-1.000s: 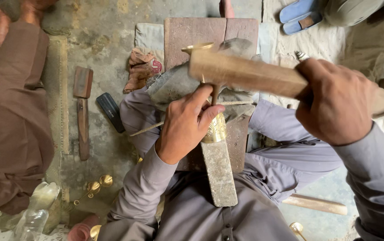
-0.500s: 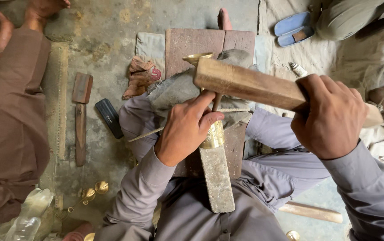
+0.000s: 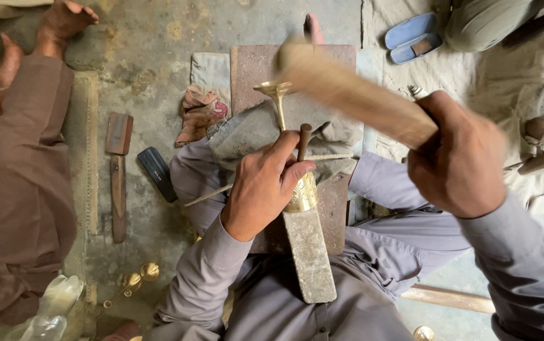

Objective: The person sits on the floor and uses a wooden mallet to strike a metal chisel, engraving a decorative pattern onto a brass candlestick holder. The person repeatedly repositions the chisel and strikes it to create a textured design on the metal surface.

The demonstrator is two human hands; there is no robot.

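The left hand point(image 3: 264, 186) grips a punch point(image 3: 303, 140) upright on the brass piece point(image 3: 291, 148), the right hand point(image 3: 458, 158) clenching a mallet point(image 3: 354, 95) above it.

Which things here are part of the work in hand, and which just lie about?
In use: left hand, brass piece, punch, stone block, right hand, wooden mallet.
Lying about: blue case, rag, dark bar.

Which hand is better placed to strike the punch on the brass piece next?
The right hand: it grips the raised wooden mallet above the work. The left hand is busy pinching the dark punch against the brass piece on the stone block.
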